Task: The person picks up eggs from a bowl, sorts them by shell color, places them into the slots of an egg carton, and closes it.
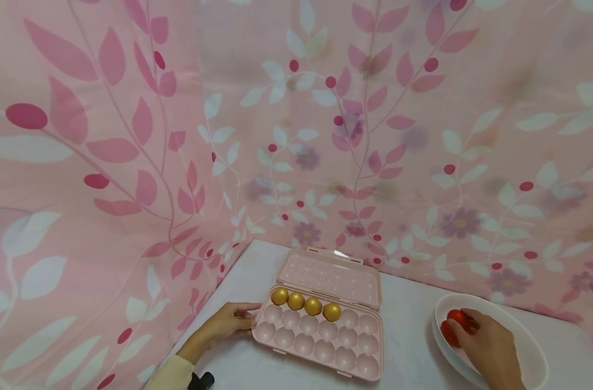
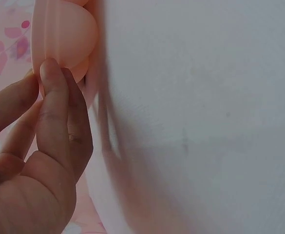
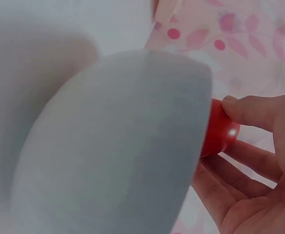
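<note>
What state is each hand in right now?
Left hand: closed, pinching the edge of the pink egg tray.
Right hand: closed, holding a round red item at the white bowl.

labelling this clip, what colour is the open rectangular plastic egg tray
Pale pink; the plastic egg tray shows best in the head view.

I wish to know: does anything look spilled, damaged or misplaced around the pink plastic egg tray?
Nothing stands out. Four shiny gold balls sit in separate back-row cups of the pink plastic egg tray; the right hand holds a glossy red ball at the smooth white bowl. No spill or crack shows.
</note>
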`<act>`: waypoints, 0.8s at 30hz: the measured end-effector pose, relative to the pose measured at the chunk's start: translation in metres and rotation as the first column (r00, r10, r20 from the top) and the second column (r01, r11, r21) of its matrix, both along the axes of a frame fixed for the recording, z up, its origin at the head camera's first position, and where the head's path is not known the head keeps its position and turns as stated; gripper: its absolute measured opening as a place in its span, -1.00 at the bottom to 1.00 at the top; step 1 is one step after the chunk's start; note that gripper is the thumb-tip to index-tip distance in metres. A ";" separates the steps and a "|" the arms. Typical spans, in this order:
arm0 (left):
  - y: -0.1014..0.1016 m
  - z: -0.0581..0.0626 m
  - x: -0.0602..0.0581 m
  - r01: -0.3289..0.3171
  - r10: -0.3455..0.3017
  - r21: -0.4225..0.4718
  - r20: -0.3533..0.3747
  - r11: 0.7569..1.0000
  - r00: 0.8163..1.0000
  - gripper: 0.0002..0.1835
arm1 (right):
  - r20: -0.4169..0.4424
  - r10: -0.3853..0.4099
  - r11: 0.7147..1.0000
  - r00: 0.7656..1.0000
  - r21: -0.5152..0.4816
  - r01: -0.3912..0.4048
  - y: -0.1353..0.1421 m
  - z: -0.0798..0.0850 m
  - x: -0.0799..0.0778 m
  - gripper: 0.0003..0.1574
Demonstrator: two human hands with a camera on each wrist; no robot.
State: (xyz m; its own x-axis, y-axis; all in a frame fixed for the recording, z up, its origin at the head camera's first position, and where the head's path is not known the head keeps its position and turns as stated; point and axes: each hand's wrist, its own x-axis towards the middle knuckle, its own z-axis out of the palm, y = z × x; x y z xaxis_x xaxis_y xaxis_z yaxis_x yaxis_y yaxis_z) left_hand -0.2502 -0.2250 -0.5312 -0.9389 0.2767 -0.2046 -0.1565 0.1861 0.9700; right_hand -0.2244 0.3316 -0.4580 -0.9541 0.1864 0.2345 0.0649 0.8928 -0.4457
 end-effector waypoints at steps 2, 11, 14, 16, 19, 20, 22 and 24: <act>0.000 0.000 0.000 -0.004 0.004 0.000 -0.004 1.000 1.000 -0.45 | -0.020 0.000 1.000 1.000 -0.007 0.000 -0.007 0.002 -0.003 -0.29; -0.001 0.001 0.001 0.000 0.000 0.003 -0.001 1.000 1.000 -0.44 | -0.161 0.033 0.995 0.986 -0.086 -0.048 -0.044 -0.001 -0.013 -0.38; -0.001 0.000 0.001 0.002 -0.002 0.007 -0.007 1.000 1.000 -0.44 | -0.205 0.043 0.993 0.978 -0.103 -0.066 -0.059 -0.003 -0.018 -0.38; -0.001 0.001 0.001 0.004 -0.004 0.008 -0.011 1.000 1.000 -0.44 | -0.230 0.052 0.990 0.972 -0.116 -0.080 -0.069 -0.003 -0.021 -0.38; -0.001 0.001 0.001 0.010 -0.009 0.010 -0.015 1.000 1.000 -0.44 | -0.251 0.068 0.984 0.966 -0.144 -0.107 -0.081 -0.005 -0.026 -0.41; -0.001 0.001 0.001 0.010 -0.010 0.009 -0.017 1.000 1.000 -0.44 | -0.249 0.074 0.980 0.966 -0.162 -0.117 -0.085 -0.004 -0.026 -0.41; -0.001 0.002 0.001 0.010 -0.010 0.007 -0.018 1.000 1.000 -0.44 | -0.251 0.091 0.972 0.964 -0.190 -0.141 -0.093 -0.004 -0.029 -0.43; 0.000 0.002 0.001 0.009 -0.008 0.006 -0.013 1.000 1.000 -0.44 | -0.251 0.109 0.964 0.962 -0.209 -0.164 -0.101 -0.003 -0.030 -0.45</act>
State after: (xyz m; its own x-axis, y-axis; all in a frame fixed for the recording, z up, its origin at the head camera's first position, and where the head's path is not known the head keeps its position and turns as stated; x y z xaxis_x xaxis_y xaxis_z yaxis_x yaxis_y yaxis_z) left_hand -0.2492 -0.2252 -0.5293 -0.9392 0.2859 -0.1904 -0.1419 0.1817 0.9731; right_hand -0.2544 0.2307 -0.4610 -0.8970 0.1322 0.4218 -0.1817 0.7596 -0.6245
